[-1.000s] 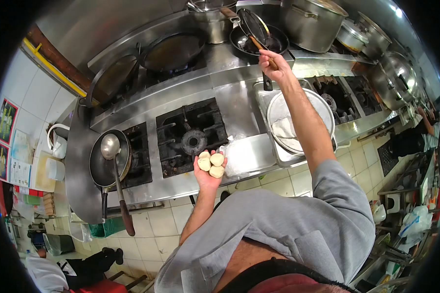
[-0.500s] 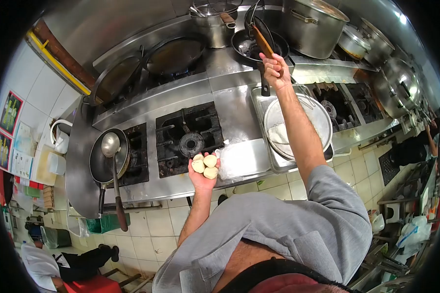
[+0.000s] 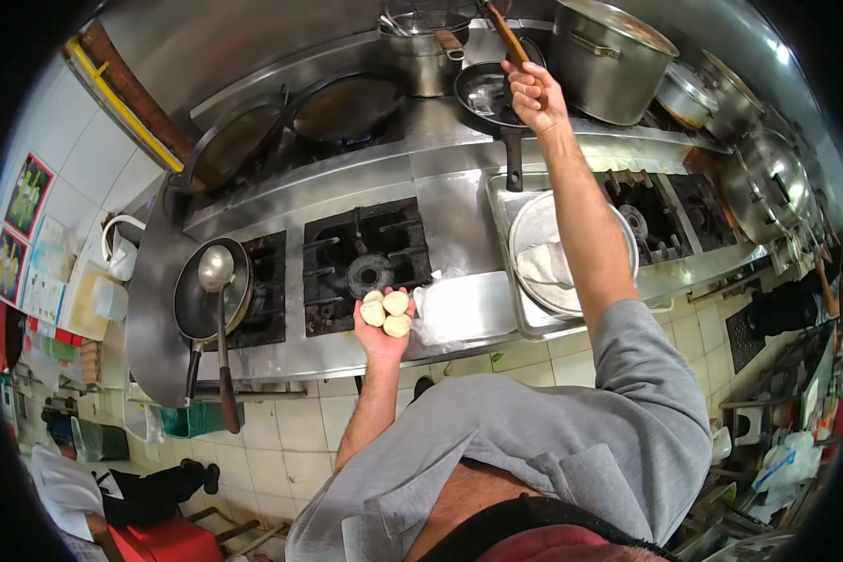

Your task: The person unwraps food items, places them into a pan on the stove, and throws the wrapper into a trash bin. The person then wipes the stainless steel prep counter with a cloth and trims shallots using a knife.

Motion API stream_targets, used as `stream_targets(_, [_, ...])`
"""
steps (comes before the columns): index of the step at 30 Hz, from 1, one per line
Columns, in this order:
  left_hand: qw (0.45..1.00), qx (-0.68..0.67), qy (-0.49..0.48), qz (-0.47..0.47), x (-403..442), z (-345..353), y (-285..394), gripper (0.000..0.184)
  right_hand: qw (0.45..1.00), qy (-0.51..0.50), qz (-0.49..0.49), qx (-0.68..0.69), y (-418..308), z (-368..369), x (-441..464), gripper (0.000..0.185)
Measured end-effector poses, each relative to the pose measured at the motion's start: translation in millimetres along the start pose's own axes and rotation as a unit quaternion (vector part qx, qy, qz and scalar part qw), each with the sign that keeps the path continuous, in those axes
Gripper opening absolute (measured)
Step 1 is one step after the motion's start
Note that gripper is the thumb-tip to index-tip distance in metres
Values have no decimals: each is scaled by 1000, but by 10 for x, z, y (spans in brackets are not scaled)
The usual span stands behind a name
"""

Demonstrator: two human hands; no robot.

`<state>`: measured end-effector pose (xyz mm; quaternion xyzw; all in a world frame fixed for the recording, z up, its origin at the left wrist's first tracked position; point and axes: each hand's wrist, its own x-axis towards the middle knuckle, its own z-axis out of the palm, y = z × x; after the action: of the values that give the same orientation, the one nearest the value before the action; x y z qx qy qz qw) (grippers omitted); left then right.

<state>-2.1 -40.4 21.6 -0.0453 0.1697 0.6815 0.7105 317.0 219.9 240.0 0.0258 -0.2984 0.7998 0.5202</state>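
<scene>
In my left hand [image 3: 381, 347], palm up near the front edge of the stove, rest several pale, round, dough-like pieces [image 3: 396, 325]. My right hand [image 3: 539, 99] reaches far back with its fingers wrapped round the wooden handle of a utensil [image 3: 507, 36]. The utensil's far end is at the top edge of the view, and I cannot make out its kind. Just left of that hand sits a small black frying pan [image 3: 482, 92] with its handle pointing toward me. Under my right forearm is a round, pale lidded container [image 3: 528, 225] with a white cloth [image 3: 545, 264] on it.
A gas burner [image 3: 369, 273] lies ahead of my left hand. Farther left, a ladle [image 3: 216, 270] rests across a frying pan [image 3: 189, 298], both handles overhanging the front. Large dark pans [image 3: 348, 105] and a big stockpot [image 3: 618, 70] line the back. Another person [image 3: 150, 487] is at lower left.
My right hand has raised the wooden-handled utensil up and away from above the small black pan, so its head has left the view. My left hand still holds the pale pieces.
</scene>
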Motion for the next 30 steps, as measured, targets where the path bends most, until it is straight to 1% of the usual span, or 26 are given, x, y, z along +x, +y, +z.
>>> stream_targets(2, [1000,0,-2,8,7,-3,45,42,993,45,3,-105,-68,224,10,14])
stream_targets(3, [1000,1,-14,15,14,21,76,42,986,57,15,-156,-109,304,8,12])
stream_targets(5, [999,-1,-26,24,43,96,149,42,967,72,0,-245,-104,516,-55,12])
stream_targets(6, [999,-3,-27,30,58,150,194,41,958,56,-15,-280,-55,683,-123,14])
stream_targets(7, [999,-4,-28,34,81,207,242,41,958,56,-12,-280,46,925,-206,14])
stream_targets(9, [998,-2,-47,41,144,348,359,41,931,155,-79,-321,272,1323,-340,16])
stream_targets(10, [997,-7,-63,46,166,444,414,41,937,67,-59,-338,279,1341,-392,21])
stream_targets(11, [995,-13,-79,52,186,548,478,42,937,67,-57,-338,328,1369,-445,21])
stream_targets(13, [994,-14,-85,68,255,764,637,41,936,49,37,-348,521,1567,-641,23])
stream_targets(15, [990,-18,-112,83,293,1002,819,40,940,57,78,-328,753,1726,-827,23])
stream_targets(16, [988,-3,-108,109,318,1124,917,40,932,93,74,-341,895,1801,-927,24])
stream_targets(17, [985,13,-103,136,337,1258,1017,40,925,98,102,-352,987,1837,-1023,27])
stream_targets(19, [979,18,-127,161,377,1506,1227,39,921,132,151,-335,1214,1941,-1202,31])
stream_targets(20, [977,22,-107,184,376,1679,1293,39,922,142,171,-316,1307,1971,-1275,32])
stream_targets(21, [973,34,-129,191,430,1788,1380,39,923,153,192,-296,1393,1984,-1336,33])
stream_targets(22, [969,49,-149,192,481,1907,1448,39,918,162,216,-291,1445,1921,-1405,34])
stream_targets(23, [964,88,-114,223,511,2061,1479,39,917,160,220,-290,1491,1945,-1454,34])
stream_targets(25, [951,157,-122,238,738,2201,1579,35,916,180,263,-241,1575,2008,-1532,32])
stream_targets(27, [892,327,-99,295,1071,2307,1650,35,919,190,267,-218,1619,2076,-1539,31])
stream_targets(28, [780,471,-92,402,1242,2347,1611,36,915,199,276,-219,1631,2100,-1530,30])
stream_targets(29, [632,594,-82,490,1373,2365,1540,38,910,209,285,-218,1650,2119,-1533,30])
stream_targets(30, [484,759,-67,431,1422,2407,1499,40,912,201,291,-207,1656,2126,-1518,32])
